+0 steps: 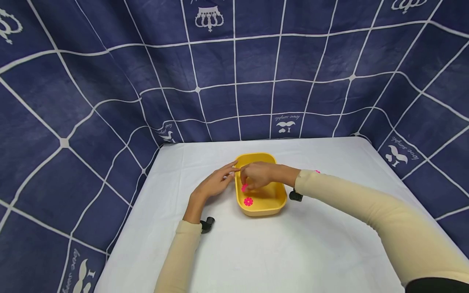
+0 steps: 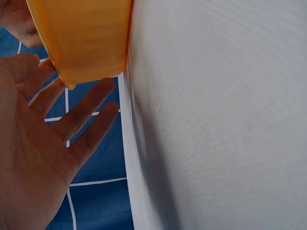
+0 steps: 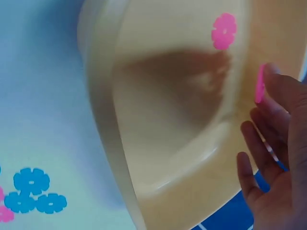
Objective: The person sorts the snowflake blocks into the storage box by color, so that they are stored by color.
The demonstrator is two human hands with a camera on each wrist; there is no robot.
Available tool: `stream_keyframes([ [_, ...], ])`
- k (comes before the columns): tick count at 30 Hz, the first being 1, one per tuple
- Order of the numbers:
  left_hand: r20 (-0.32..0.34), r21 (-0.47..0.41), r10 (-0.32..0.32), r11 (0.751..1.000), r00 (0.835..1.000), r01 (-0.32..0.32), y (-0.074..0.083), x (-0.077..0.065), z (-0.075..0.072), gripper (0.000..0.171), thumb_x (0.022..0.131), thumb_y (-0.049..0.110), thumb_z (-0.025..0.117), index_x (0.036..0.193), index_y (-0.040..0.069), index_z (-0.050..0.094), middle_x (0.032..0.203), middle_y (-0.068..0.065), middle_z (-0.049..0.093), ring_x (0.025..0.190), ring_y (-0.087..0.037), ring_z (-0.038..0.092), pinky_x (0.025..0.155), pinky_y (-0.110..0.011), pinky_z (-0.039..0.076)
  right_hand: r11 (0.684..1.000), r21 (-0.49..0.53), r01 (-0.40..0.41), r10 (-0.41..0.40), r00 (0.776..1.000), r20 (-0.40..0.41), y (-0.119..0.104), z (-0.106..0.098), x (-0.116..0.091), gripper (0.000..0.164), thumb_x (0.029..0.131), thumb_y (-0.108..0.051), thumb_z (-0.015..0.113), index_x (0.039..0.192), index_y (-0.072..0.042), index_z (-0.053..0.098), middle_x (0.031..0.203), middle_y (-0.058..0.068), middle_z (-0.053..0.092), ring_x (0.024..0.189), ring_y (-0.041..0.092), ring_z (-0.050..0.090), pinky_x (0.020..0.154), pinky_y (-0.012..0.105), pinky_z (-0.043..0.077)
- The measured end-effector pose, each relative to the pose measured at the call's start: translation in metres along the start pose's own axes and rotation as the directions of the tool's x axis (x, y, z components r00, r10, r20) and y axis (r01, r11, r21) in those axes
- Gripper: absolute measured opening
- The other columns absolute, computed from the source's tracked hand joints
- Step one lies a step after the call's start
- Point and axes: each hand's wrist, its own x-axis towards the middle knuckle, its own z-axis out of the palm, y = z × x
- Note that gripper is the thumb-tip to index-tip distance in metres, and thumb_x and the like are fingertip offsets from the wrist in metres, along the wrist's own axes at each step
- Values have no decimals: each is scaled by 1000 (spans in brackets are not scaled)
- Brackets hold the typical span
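Observation:
A yellow plastic bin [image 1: 261,212] stands on the white-covered table. Inside it, my right hand [image 1: 257,174] pinches a pink flower-shaped disc [image 3: 259,86] between thumb and fingers, close over the bin's floor. Another pink flower disc [image 1: 248,201] lies flat on that floor, towards the near end. My left hand [image 1: 214,182] is at the bin's left side, fingers extended and spread, with fingertips right at the rim. From the left wrist view, its palm and loosely straight fingers hold nothing.
Several blue flower discs [image 3: 31,181] lie on the table outside the bin, beside some pink ones [image 3: 5,213]. A bit of pink [image 1: 317,171] shows behind my right sleeve. A blue checked curtain [image 1: 256,97] encloses the table's back and sides.

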Motion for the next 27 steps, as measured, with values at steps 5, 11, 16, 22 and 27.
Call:
stream_keyframes([
  [5, 8, -5, -5, 1000, 1000, 5, -1, -1, 0, 45, 117, 37, 45, 155, 20, 60, 176, 6, 33, 153, -26, 47, 124, -49, 40, 999, -14, 29, -28, 999, 30, -4, -1, 7, 24, 96, -33, 83, 110, -14, 80, 119, 2, 73, 113, 22, 69, 102, 36, 57],
  [11, 9, -14, -1, 1000, 1000, 1, 0, 0, -1, 43, 117, 33, 45, 156, 20, 59, 175, 7, 33, 141, -29, 59, 119, -48, 46, 999, 8, 46, -46, 999, 21, -5, -4, 12, 27, 96, -32, 84, 112, -10, 81, 122, 6, 73, 120, 25, 68, 108, 37, 55],
  [16, 15, -13, -2, 1000, 1000, 3, 0, 1, -3, 43, 117, 34, 45, 155, 19, 60, 175, 8, 33, 147, -28, 54, 122, -48, 42, 999, 8, 37, -37, 999, 22, -2, -3, 14, 28, 96, -33, 84, 112, -11, 81, 120, 3, 73, 118, 22, 67, 107, 36, 54],
  [22, 9, 13, 17, 1000, 1000, -17, 0, 1, -2, 44, 118, 36, 43, 155, 19, 60, 176, 4, 33, 160, -25, 34, 129, -48, 30, 1000, -7, 1, -1, 998, 65, 3, 1, 13, 30, 96, -38, 83, 114, -14, 80, 119, 1, 73, 117, 20, 66, 107, 36, 54],
  [27, -1, 5, 15, 1000, 1000, -15, 0, -1, -2, 43, 118, 35, 43, 153, 18, 62, 176, 2, 33, 161, -25, 33, 130, -48, 29, 1000, -2, -5, 5, 996, 86, 5, 6, 12, 34, 96, -39, 83, 116, -13, 79, 117, 1, 73, 113, 20, 66, 104, 35, 55],
])
